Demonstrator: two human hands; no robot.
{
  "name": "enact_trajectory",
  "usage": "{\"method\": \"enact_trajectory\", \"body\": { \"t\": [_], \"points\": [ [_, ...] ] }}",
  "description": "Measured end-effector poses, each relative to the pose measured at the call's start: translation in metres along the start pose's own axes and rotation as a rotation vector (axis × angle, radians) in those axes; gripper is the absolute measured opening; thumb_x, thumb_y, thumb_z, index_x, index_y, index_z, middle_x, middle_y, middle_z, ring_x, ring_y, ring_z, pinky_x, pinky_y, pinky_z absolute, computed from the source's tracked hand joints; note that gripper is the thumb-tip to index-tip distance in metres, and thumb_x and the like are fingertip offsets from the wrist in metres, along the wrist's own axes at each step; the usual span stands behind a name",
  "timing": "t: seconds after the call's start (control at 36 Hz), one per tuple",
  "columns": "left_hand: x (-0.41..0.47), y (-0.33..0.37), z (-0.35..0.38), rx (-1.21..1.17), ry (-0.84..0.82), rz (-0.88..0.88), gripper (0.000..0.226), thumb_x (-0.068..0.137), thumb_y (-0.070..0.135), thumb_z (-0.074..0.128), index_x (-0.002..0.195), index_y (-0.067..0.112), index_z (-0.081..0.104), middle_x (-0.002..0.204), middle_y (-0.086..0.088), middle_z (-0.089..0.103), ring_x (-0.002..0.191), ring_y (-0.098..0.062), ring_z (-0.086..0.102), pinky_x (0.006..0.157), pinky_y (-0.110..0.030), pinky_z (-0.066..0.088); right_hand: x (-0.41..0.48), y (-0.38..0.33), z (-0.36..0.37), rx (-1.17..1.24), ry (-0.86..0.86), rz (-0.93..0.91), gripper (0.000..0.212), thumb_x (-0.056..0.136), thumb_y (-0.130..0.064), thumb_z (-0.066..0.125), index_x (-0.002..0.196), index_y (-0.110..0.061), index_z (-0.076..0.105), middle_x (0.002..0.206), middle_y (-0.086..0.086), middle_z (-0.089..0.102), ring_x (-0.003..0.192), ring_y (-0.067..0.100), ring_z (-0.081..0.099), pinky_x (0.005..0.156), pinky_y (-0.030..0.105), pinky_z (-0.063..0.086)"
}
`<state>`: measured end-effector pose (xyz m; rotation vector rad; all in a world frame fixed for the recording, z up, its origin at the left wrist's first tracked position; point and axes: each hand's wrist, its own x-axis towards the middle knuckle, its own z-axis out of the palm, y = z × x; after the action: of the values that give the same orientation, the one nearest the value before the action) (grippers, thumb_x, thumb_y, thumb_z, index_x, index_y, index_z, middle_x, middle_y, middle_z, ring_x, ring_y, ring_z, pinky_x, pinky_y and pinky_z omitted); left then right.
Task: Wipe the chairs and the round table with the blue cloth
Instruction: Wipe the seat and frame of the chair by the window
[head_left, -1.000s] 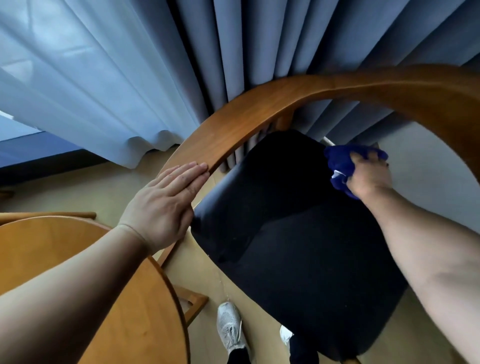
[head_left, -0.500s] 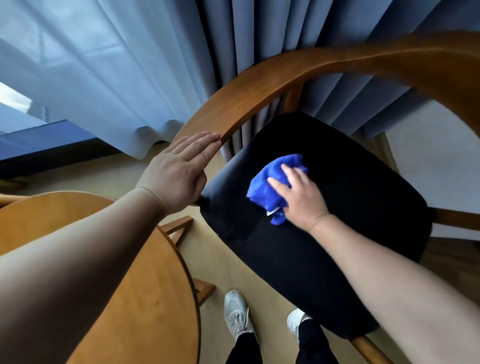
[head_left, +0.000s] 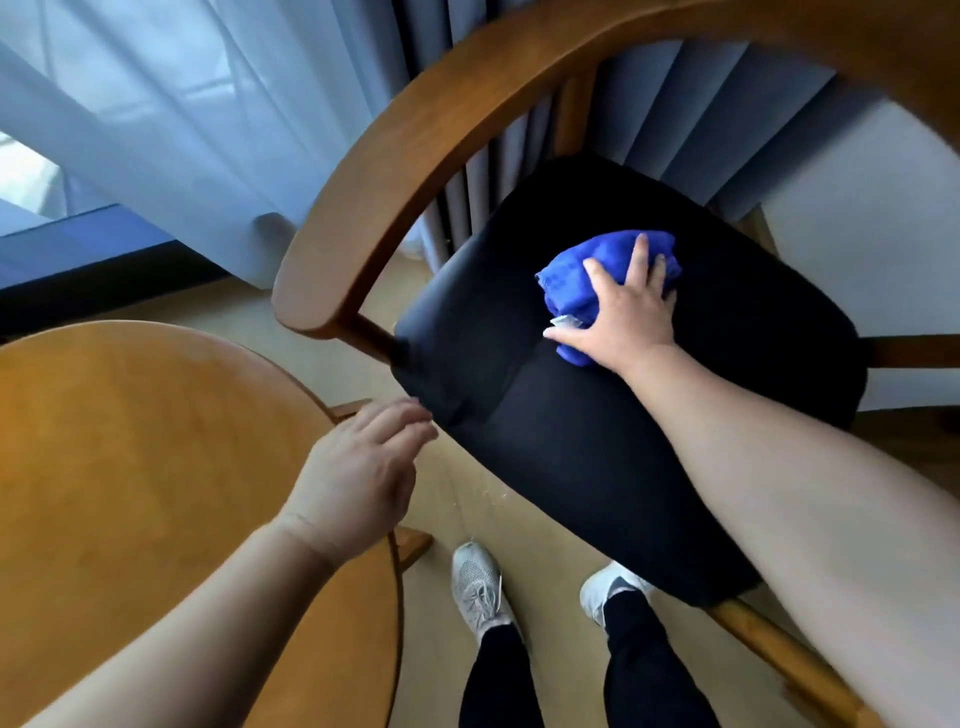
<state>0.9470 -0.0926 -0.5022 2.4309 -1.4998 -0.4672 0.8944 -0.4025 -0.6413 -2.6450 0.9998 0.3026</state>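
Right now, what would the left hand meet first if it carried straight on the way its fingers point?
Probably the near corner of the black seat: the left hand points up and right toward it and is almost touching, though depth is unclear.

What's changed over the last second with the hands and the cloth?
The left hand lifted off the chair's wooden rail and dropped near the front corner of the black seat, holding nothing. The right hand swept the blue cloth from the seat's right edge leftward, then back toward the middle. Unchanged: it presses the cloth on the seat.
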Motion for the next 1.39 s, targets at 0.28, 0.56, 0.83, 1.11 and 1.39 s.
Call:
{"method": "enact_trajectory", "body": {
  "t": [0.28,0.56,0.83,1.11,1.39],
  "points": [
    [-0.007,0.000,0.017,0.009,-0.064,-0.004,0.038,0.075,-0.004,0.066,0.110,0.011,0.068,0.113,-0.009,0.065,0.108,-0.028,0.061,0.086,-0.036,0.052,-0.031,-0.018,0.014,-0.002,0.162,-0.055,0.045,0.078,-0.026,0.068,0.122,-0.019,0.060,0.152,0.020,0.028,0.134,0.043,0.029,0.101,0.055,0.033],
    [-0.004,-0.006,0.020,-0.014,-0.092,-0.023,0.041,0.070,-0.006,0.068,0.108,0.008,0.069,0.111,-0.009,0.066,0.104,-0.028,0.062,0.086,-0.038,0.055,-0.166,-0.050,0.059,-0.011,0.033,-0.520,0.061,0.042,-0.030,0.091,0.100,-0.021,0.074,0.131,0.021,0.057,0.113,0.045,0.058,0.086,0.059,0.049],
    [0.018,0.004,0.040,-0.016,-0.152,-0.084,0.046,0.085,0.007,0.057,0.130,0.019,0.055,0.133,-0.001,0.053,0.124,-0.022,0.049,0.096,-0.033,0.046,-0.140,-0.001,0.008,0.201,0.115,-0.378,0.051,0.055,-0.007,0.073,0.105,-0.014,0.075,0.127,0.030,0.056,0.111,0.050,0.056,0.084,0.057,0.051],
    [0.095,-0.011,0.088,0.193,-0.464,-0.158,0.092,0.085,0.046,0.062,0.149,0.036,-0.003,0.157,0.004,-0.017,0.144,-0.028,-0.015,0.113,-0.060,0.000,0.002,0.085,-0.047,0.072,0.227,-0.038,0.054,0.080,-0.024,0.067,0.133,-0.022,0.056,0.151,0.018,0.033,0.133,0.040,0.035,0.103,0.047,0.036],
    [0.109,-0.022,0.122,0.238,-0.559,-0.182,0.104,0.080,0.035,0.072,0.148,0.037,-0.007,0.155,0.008,-0.023,0.143,-0.031,-0.016,0.109,-0.064,0.016,0.065,0.119,-0.051,0.077,0.165,0.136,0.065,0.081,-0.048,0.064,0.140,-0.030,0.044,0.146,0.013,0.036,0.125,0.040,0.040,0.101,0.041,0.036]
  ]
}}
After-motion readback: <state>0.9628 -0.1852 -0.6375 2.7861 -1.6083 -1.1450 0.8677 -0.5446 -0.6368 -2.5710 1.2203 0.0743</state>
